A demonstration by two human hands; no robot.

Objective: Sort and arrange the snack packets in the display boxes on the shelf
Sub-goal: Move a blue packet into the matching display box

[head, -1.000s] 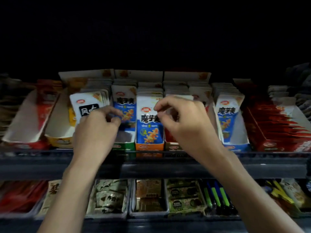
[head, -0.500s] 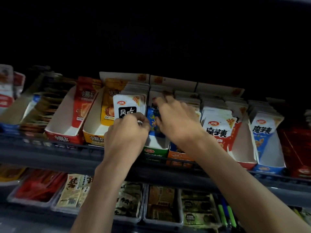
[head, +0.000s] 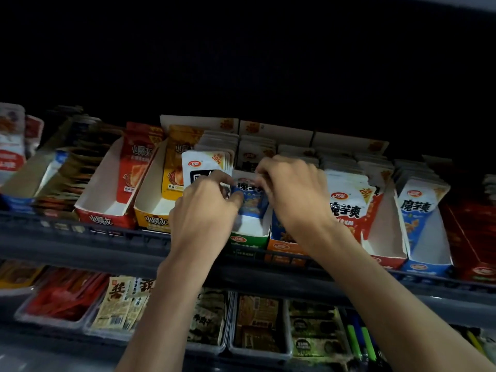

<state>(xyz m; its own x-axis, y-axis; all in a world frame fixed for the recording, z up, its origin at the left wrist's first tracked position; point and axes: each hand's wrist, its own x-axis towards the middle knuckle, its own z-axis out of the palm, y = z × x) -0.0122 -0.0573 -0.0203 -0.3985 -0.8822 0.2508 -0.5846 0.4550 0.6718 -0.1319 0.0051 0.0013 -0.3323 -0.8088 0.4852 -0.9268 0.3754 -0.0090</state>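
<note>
Upper shelf: a row of card boxes standing side by side.

I see my left hand (head: 204, 210) and right hand (head: 295, 194) pinching a packet (head: 251, 201); straight below those fingers (head: 264, 178) the green box (head: 248, 241) stands on the dark shelf (head: 80, 237). Just right of the fingers comes an orange box (head: 281, 247), then a red-white box (head: 386, 260), a blue box (head: 426, 267) and, far right, a dark red box (head: 477, 264). Left of the fingers, a yellow box (head: 153, 220) touches a red box (head: 104, 218). Well below the fingers, a lower shelf (head: 48, 345) carries clear trays (head: 257, 353) in a row.
</note>
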